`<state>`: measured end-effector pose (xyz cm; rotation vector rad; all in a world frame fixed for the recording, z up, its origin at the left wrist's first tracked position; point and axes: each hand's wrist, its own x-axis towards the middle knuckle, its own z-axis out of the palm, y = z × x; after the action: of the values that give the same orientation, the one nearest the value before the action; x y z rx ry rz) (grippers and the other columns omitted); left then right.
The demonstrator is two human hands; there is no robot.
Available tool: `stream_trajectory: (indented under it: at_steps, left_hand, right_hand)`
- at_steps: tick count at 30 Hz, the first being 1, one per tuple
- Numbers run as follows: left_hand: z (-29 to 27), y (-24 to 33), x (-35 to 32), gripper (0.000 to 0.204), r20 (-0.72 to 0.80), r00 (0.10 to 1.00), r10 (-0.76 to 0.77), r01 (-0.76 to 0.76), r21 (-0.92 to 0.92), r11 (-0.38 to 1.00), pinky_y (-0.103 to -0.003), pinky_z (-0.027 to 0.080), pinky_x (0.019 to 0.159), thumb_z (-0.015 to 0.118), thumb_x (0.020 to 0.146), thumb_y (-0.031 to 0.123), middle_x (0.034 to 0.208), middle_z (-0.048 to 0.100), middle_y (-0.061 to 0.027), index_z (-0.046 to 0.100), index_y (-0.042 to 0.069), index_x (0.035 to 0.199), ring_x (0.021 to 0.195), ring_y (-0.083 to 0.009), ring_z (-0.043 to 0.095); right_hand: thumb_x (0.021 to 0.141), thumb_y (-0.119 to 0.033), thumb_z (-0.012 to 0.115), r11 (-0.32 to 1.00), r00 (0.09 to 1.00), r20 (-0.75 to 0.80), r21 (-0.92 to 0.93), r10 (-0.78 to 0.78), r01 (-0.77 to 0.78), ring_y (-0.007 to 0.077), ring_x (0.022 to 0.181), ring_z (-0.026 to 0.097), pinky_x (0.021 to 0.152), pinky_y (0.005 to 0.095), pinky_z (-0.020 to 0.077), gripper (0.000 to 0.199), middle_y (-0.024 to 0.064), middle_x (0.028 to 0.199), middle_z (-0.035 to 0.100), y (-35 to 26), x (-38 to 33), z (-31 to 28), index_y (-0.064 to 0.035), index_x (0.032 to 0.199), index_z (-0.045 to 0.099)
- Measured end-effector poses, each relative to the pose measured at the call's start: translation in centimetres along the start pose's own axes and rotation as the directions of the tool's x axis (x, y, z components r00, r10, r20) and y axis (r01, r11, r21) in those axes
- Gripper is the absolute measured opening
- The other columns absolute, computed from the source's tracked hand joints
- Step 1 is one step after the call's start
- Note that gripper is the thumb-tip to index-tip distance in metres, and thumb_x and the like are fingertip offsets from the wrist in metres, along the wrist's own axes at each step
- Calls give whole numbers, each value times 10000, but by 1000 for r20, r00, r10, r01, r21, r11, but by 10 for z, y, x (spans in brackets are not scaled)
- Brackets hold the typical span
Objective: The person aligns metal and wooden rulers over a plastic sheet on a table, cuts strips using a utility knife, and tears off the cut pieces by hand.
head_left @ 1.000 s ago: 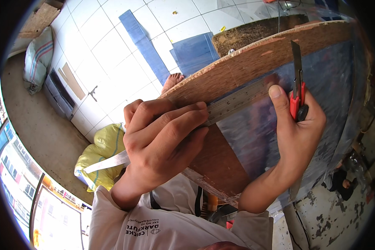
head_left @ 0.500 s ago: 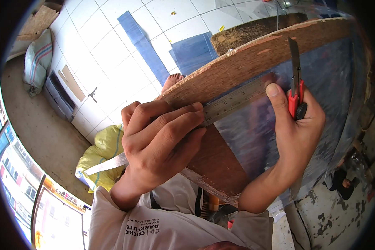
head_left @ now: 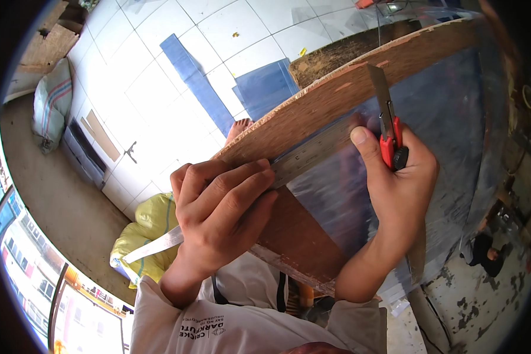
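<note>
A long metal ruler (head_left: 312, 154) lies slantwise over a clear bluish plastic sheet (head_left: 439, 121) on a brown wooden board (head_left: 304, 227). Bent fingers of my left hand (head_left: 218, 206) press on the ruler, and its other end sticks out past that wrist. My right hand (head_left: 401, 192) grips a red box cutter (head_left: 389, 141), its long blade extended and pointing up toward the board's far edge. The right thumb reaches to the ruler's far end. The right fingertips are partly hidden behind the cutter.
Blue plastic pieces (head_left: 265, 88) and a long blue strip (head_left: 194, 79) lie on the white tiled floor (head_left: 141, 82). Beyond the board are a dark wooden plank (head_left: 348, 53) and a bare foot (head_left: 239, 128). A yellow sack (head_left: 150, 227) stands at left.
The view has shifted slightly. My right hand and the box cutter appear further left and lower, with the blade leaning more to the left. My left hand stays on the ruler.
</note>
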<state>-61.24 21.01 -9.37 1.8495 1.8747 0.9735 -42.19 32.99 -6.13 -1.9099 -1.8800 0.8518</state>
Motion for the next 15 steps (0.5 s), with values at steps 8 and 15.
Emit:
stream_trajectory:
  at_steps: [8, 15]
  left_hand:
    - [17, 19, 22, 383, 18, 1000, -21, 21, 16, 1000, -341, 454, 789, 867, 670, 99, 1048, 745, -36, 751, 103, 1035, 856, -214, 641]
    - [50, 28, 43, 310, -99, 994, -34, 35, 9, 999, -325, 395, 764, 782, 717, 87, 1062, 694, 39, 751, 134, 1022, 849, -152, 596]
  right_hand:
    - [807, -275, 862, 999, 999, -16, -25, -40, 40, 195, 489, 521, 526, 328, 419, 237, 76, 578, 592, 3, 0, -1, -80, 833, 729]
    - [782, -264, 878, 995, 998, -26, -86, -51, 48, 282, 478, 473, 494, 353, 397, 336, 106, 568, 534, 4, 1, 1, -53, 737, 621]
